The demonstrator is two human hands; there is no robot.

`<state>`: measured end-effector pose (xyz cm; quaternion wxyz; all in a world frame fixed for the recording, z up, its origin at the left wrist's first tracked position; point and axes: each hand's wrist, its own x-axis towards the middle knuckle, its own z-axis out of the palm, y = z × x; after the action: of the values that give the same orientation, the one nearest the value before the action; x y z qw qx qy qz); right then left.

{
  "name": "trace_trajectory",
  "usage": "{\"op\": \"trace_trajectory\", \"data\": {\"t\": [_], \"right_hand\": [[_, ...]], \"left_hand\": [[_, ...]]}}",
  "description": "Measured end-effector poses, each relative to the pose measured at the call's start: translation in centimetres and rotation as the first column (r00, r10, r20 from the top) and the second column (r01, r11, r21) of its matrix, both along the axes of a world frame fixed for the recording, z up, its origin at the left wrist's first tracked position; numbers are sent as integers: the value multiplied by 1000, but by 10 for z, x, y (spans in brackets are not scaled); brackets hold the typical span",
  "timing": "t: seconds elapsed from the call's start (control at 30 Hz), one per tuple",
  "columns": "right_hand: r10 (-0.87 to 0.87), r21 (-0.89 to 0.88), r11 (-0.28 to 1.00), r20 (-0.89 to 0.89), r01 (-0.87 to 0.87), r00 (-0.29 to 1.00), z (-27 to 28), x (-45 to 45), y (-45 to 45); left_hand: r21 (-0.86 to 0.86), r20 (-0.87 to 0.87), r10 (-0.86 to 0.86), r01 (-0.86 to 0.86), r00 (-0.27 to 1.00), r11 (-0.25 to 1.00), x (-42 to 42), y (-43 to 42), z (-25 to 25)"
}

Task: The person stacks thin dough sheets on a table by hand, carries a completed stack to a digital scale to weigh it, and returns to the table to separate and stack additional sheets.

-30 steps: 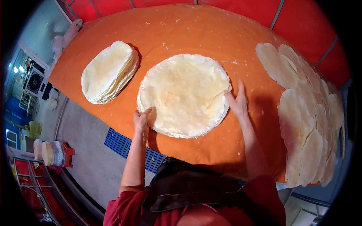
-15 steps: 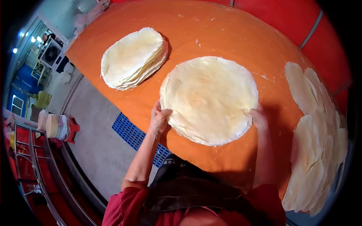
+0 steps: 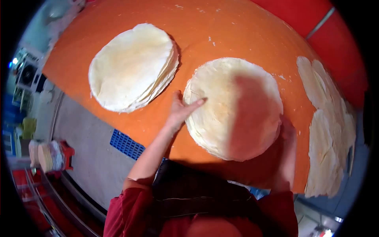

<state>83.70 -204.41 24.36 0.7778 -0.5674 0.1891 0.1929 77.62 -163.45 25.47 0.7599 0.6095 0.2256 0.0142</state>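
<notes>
A round stack of thin, pale flatbread sheets (image 3: 215,91) lies in front of me on the orange table, with a shadow across its right half. At its left edge is my left hand (image 3: 182,110), the thumb laid over the top sheet and the fingers against the side. My right hand (image 3: 288,129) curls round the right edge in shadow, its fingertips partly hidden by the sheets. A second flatbread stack (image 3: 130,67) sits to the left, apart from both hands, its layered edges a little uneven.
The orange table (image 3: 205,23) carries scattered white flakes. Overlapping flatbread sheets (image 3: 325,146) are spread along its right end. Red padding (image 3: 300,15) borders the far side. Down on the floor at left are a blue plastic grate (image 3: 126,144) and a red stool (image 3: 67,155) bearing wrapped flatbreads.
The front stack has shifted slightly right, with a shadow now across it. My left hand has moved up its edge, thumb on top. The view has tilted and moved closer to the left stack.
</notes>
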Motion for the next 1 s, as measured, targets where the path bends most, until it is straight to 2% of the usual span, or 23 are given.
{"op": "trace_trajectory", "data": {"t": [0.03, 0.07, 0.1, 0.13, 0.2, 0.23, 0.27, 0.3, 0.33, 0.4, 0.43, 0.47, 0.53, 0.6, 0.67, 0.7, 0.73, 0.77, 0.8, 0.87, 0.93, 1.0], "right_hand": [[48, -117, 993, 144, -31, 988, 32, -20, 39], [47, -206, 979, 183, -8, 982, 12, -23, 30], [-13, -314, 947, 151, 61, 988, 13, -25, 39], [-78, -414, 902, 125, 123, 989, 13, -21, 48], [-56, -330, 943, -12, 49, 998, -7, -16, 14], [-215, -367, 909, -6, 198, 977, 12, -24, 36], [-195, -232, 954, -6, 189, 981, 3, -31, 24], [-166, -130, 978, -6, 164, 986, 10, -40, 29], [-131, -26, 991, -4, 131, 991, 14, -47, 41], [-142, -112, 982, 71, 149, 987, 2, -53, 60], [-102, -116, 987, 85, 112, 991, -2, -52, 56], [-32, -252, 967, 54, 44, 998, 1, -48, 55], [87, -488, 868, -29, -90, 996, 13, -40, 59], [131, -633, 763, 348, 130, 928, -8, -39, 54], [214, -847, 480, 366, 229, 906, -17, -44, 54], [214, -959, 223, 224, 176, 951, 23, -53, 77], [182, -994, -50, 90, 100, 979, 44, -64, 95], [371, -961, -90, 211, 261, 904, 35, -76, 101], [548, -901, -89, 312, 425, 776, 24, -90, 107], [586, -954, 131, 295, 272, 755, 8, -123, 128], [723, -997, -47, 5, 56, 691, 6, -140, 150], [607, -998, 10, -47, -67, 794, 17, -150, 157]], "left_hand": [[226, 17, -25, 21, 1000, 974, 9, -5, -19], [439, 39, -61, 38, 997, 898, 14, -8, -28], [312, -221, -169, 234, 961, 921, 10, -5, 15], [258, -84, -167, 183, 982, 949, 13, -2, 1], [122, 170, -123, 103, 978, 987, 14, 4, -42], [145, 200, -138, 110, 970, 983, 17, 12, -45], [162, 231, -146, 110, 962, 981, 21, 22, -47], [-16, 264, -160, 170, 951, 985, 25, 35, -42], [-159, 177, -207, 236, 962, 959, 29, 48, -32], [-335, 111, -282, 304, 953, 892, 30, 62, -34], [-361, 104, -311, 327, 945, 874, 32, 65, -35], [-359, 103, -318, 334, 942, 872, 32, 64, -35], [-341, 100, -343, 356, 934, 870, 32, 63, -30], [-326, 130, -350, 374, 928, 868, 33, 60, -22], [-340, 98, -363, 374, 926, 863, 29, 64, -22], [-419, 63, -407, 395, 911, 818, 28, 72, -27], [-505, 49, -384, 354, 922, 787, 23, 72, -16], [-539, -29, -376, 302, 926, 786, 16, 69, -10], [-570, -103, -365, 246, 925, 784, 11, 64, -6], [-598, -155, -453, 281, 878, 751, 4, 56, 1], [-460, -201, -445, 317, 873, 829, 6, 49, -18], [-202, -235, -342, 298, 910, 933, 17, 28, 35]]}}
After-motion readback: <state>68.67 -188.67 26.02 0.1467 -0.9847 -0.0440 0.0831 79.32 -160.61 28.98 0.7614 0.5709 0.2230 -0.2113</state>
